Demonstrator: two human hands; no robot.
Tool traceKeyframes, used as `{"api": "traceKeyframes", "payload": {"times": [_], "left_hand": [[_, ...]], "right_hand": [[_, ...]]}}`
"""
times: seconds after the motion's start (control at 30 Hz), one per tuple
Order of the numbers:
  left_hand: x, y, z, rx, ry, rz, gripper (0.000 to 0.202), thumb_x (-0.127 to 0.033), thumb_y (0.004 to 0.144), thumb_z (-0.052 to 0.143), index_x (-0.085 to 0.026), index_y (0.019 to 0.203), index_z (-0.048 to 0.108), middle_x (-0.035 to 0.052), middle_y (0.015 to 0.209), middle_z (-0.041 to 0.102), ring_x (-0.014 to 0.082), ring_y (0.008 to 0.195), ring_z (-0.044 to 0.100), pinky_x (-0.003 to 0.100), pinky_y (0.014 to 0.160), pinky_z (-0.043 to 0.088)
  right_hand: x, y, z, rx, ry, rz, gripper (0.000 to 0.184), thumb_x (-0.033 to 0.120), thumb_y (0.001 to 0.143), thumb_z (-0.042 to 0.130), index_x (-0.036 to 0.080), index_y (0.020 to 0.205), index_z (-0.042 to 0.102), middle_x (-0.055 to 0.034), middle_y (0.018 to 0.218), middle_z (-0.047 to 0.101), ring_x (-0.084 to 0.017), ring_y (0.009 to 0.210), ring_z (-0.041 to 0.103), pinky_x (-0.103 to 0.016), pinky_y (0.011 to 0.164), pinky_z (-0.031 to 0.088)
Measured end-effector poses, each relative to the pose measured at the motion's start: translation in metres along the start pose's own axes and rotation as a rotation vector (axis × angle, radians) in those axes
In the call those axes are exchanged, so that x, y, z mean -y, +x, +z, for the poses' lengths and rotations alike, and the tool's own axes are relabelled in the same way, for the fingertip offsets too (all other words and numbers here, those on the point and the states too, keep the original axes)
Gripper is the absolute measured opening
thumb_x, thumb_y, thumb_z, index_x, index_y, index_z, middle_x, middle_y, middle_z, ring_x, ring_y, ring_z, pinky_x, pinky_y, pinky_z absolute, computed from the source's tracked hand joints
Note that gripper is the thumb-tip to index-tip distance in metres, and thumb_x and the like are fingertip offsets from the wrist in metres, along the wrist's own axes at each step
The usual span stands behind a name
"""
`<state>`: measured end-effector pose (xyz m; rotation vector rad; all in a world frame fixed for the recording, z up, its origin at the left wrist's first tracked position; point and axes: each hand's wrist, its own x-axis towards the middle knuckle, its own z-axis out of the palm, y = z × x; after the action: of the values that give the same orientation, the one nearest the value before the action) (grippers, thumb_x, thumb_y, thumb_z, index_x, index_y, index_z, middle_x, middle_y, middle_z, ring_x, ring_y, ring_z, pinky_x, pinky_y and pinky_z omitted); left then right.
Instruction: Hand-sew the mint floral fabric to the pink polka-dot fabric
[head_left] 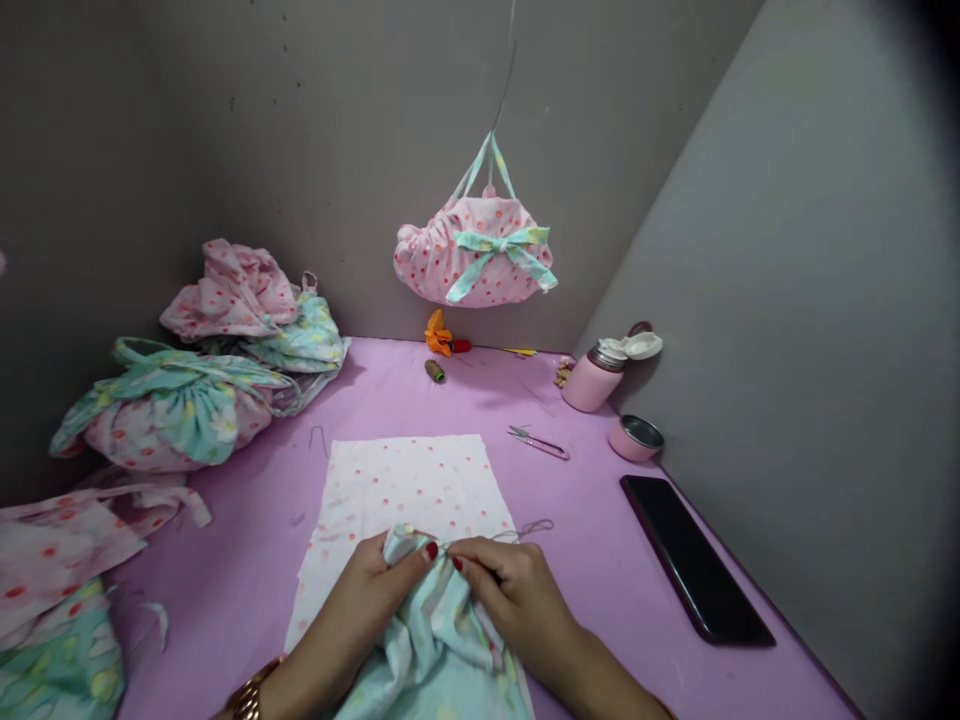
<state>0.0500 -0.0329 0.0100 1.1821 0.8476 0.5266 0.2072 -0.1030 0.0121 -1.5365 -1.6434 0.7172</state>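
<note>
Gathered between both hands is a mint-green floral cloth (442,640), its lower part spreading towards me. My left hand (382,575) is closed on the cloth's upper edge, thumb on top. At the same edge my right hand (517,580) is closed too, index finger and thumb pinched on the cloth close to the left thumb. A loop of grey thread (536,527) sticks out behind the right hand; no needle can be made out. Beneath lies a white cloth with red dots (405,480), flat on the lilac tabletop (585,560).
Thread snips (538,442), a black phone (694,560), a pink bottle (592,380) and its cup (635,438) are on the right. Thread spools (434,371) lie at the back. Sewn fabric bundles (180,400) crowd the left. A dotted pouch (480,250) hangs overhead.
</note>
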Motion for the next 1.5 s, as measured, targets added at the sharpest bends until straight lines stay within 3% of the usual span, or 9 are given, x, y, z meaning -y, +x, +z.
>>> {"api": "traceKeyframes", "payload": {"times": [0.1, 0.23, 0.4, 0.63, 0.8, 1.03, 1.23, 1.5], "left_hand": [[-0.001, 0.000, 0.000, -0.002, 0.067, 0.045, 0.022, -0.035, 0.078, 0.059, -0.015, 0.070, 0.060, -0.0007, 0.063, 0.057, 0.0133, 0.059, 0.048, 0.022, 0.057, 0.038], [-0.006, -0.001, -0.001, -0.014, 0.190, 0.106, 0.020, -0.034, 0.079, 0.058, -0.016, 0.072, 0.063, 0.0022, 0.068, 0.064, 0.0165, 0.066, 0.054, 0.023, 0.062, 0.042], [-0.004, 0.001, -0.004, -0.052, 0.327, 0.143, 0.017, -0.030, 0.077, 0.058, -0.016, 0.071, 0.065, 0.0040, 0.070, 0.067, 0.0180, 0.068, 0.056, 0.024, 0.062, 0.043], [0.003, 0.002, -0.005, -0.085, 0.425, 0.136, 0.018, -0.031, 0.077, 0.056, -0.015, 0.069, 0.061, 0.0013, 0.064, 0.060, 0.0159, 0.062, 0.052, 0.024, 0.058, 0.041], [0.003, 0.002, -0.002, -0.024, 0.338, 0.127, 0.020, -0.033, 0.077, 0.056, -0.015, 0.069, 0.060, -0.0003, 0.062, 0.056, 0.0143, 0.061, 0.048, 0.022, 0.056, 0.039], [0.007, 0.002, -0.005, -0.041, 0.282, 0.128, 0.026, -0.038, 0.078, 0.055, -0.016, 0.064, 0.052, -0.0022, 0.060, 0.047, 0.0127, 0.059, 0.041, 0.022, 0.054, 0.035], [0.008, 0.003, -0.003, 0.057, 0.059, 0.058, 0.028, -0.041, 0.075, 0.060, -0.015, 0.067, 0.052, -0.0042, 0.059, 0.044, 0.0104, 0.055, 0.038, 0.020, 0.051, 0.033], [-0.001, -0.002, 0.002, 0.080, -0.121, -0.054, 0.027, -0.037, 0.071, 0.066, -0.015, 0.067, 0.052, -0.0054, 0.057, 0.045, 0.0089, 0.051, 0.038, 0.019, 0.050, 0.031]], "right_hand": [[-0.001, -0.001, 0.001, -0.007, -0.021, 0.014, 0.025, 0.018, 0.087, 0.047, 0.024, 0.099, 0.069, -0.0012, 0.079, 0.070, -0.015, 0.068, 0.063, -0.024, 0.064, 0.046], [-0.004, -0.001, 0.002, -0.012, -0.048, 0.057, 0.028, 0.021, 0.086, 0.049, 0.020, 0.111, 0.061, 0.0033, 0.055, 0.060, -0.011, 0.047, 0.050, -0.020, 0.050, 0.038], [-0.004, -0.001, 0.004, 0.028, 0.004, 0.088, 0.021, 0.020, 0.087, 0.047, 0.018, 0.093, 0.066, -0.0004, 0.066, 0.064, -0.011, 0.054, 0.053, -0.020, 0.052, 0.038], [-0.004, 0.001, 0.005, 0.011, -0.076, 0.088, 0.019, 0.020, 0.085, 0.048, 0.018, 0.091, 0.065, 0.0006, 0.060, 0.060, -0.011, 0.051, 0.050, -0.020, 0.051, 0.034], [-0.004, 0.003, 0.007, 0.023, -0.017, 0.096, 0.018, 0.021, 0.085, 0.047, 0.018, 0.086, 0.064, 0.0028, 0.055, 0.052, -0.010, 0.048, 0.043, -0.020, 0.048, 0.029], [-0.006, 0.004, 0.004, 0.060, 0.293, 0.216, 0.017, 0.028, 0.083, 0.053, 0.014, 0.075, 0.059, 0.0072, 0.049, 0.034, -0.007, 0.045, 0.027, -0.019, 0.043, 0.020], [-0.005, 0.003, 0.002, 0.140, 0.571, 0.318, 0.023, 0.035, 0.082, 0.057, 0.012, 0.080, 0.060, 0.0079, 0.048, 0.036, -0.005, 0.040, 0.028, -0.018, 0.039, 0.019], [-0.011, 0.003, 0.000, 0.168, 0.691, 0.326, 0.027, 0.038, 0.080, 0.062, 0.011, 0.083, 0.062, 0.0076, 0.046, 0.040, -0.003, 0.038, 0.030, -0.016, 0.038, 0.019]]}}
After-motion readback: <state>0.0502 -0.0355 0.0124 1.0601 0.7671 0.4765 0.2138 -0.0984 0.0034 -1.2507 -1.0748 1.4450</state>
